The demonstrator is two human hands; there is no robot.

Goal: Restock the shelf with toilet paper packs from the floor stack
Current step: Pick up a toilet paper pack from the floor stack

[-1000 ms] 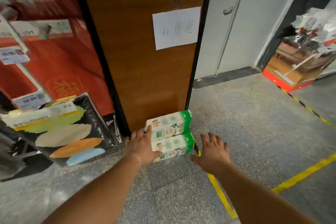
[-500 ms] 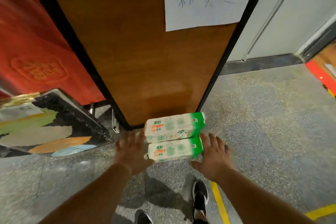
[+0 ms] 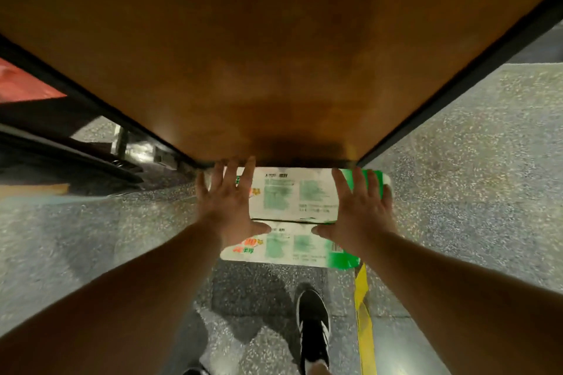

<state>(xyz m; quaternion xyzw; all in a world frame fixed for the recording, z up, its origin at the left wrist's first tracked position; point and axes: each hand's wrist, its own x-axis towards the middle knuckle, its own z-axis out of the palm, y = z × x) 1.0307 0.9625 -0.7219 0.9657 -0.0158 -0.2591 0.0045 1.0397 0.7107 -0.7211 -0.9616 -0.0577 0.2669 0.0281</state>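
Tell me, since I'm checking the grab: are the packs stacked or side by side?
Stacked. The upper pack lies on the lower pack against the wooden panel, with both hands' fingers spread over them.

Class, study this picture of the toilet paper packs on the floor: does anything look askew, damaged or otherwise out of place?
Nothing looks damaged or spilled. The upper toilet paper pack sits shifted to the right of the lower pack, so their green ends do not line up. Both hands, left hand and right hand, lie spread on the stack.
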